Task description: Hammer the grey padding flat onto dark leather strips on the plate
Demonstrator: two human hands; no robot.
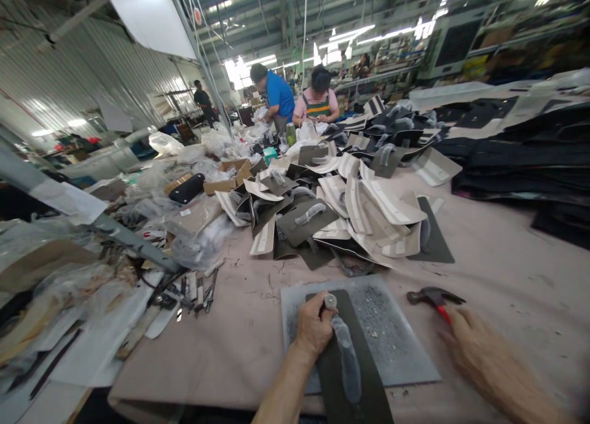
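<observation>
My left hand (314,327) is closed around a short metal punch (330,301), its round top facing up. The punch stands at the far end of a dark olive panel (366,378), which bears a plastic-wrapped handle (346,359). Beneath the panel lies a grey, pitted board (391,325), and the panel's near end hangs past it toward me. To the right of the board, my right hand (479,344) grips a claw hammer (436,296) by its red handle. The hammer head is raised apart from the punch; the hand is slightly blurred.
A heap of similar panels with wrapped handles (308,215) covers the table's middle. Dark stacked material (525,153) lies at right. Hand tools (198,292), plastic bags (198,239) and a slanted metal post (124,227) are at left. Two people (279,98) work beyond the heap.
</observation>
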